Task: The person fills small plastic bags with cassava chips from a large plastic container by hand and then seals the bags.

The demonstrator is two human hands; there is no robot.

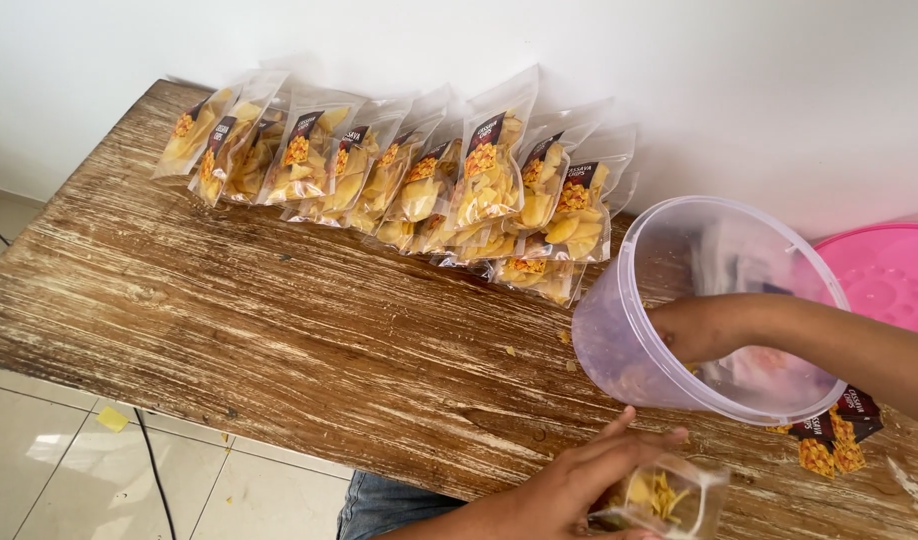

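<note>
**Hand in the tub, pouch at the near edge**

The right hand (691, 330) is reached down inside a clear plastic tub (619, 340) that lies tilted on its side near the right end of the wooden table (279, 320), its mouth turned toward the person. Seen only through the cloudy wall, the hand looks curled, but whether it grips anything cannot be told. A few yellow chips lie in the bottom of the tub.

The left hand (579, 480) sits at the table's near edge, just below the tub. Its fingers and thumb are closed around a small clear pouch (669, 500), held open at the top and partly filled with yellow chips.

Along the far edge, against the white wall (679, 60), stands a row of filled pouches (409, 170), each with a dark label, leaning on one another from the far left corner to about the middle of the table. One more filled pouch lies flat in front of the row's right end.

Under the tub's rim, toward the right end, lie some empty pouches (829, 440) with dark labels. A pink lid (889, 275) rests behind the tub at the right end. Crumbs are scattered on the wood near the tub.
</note>
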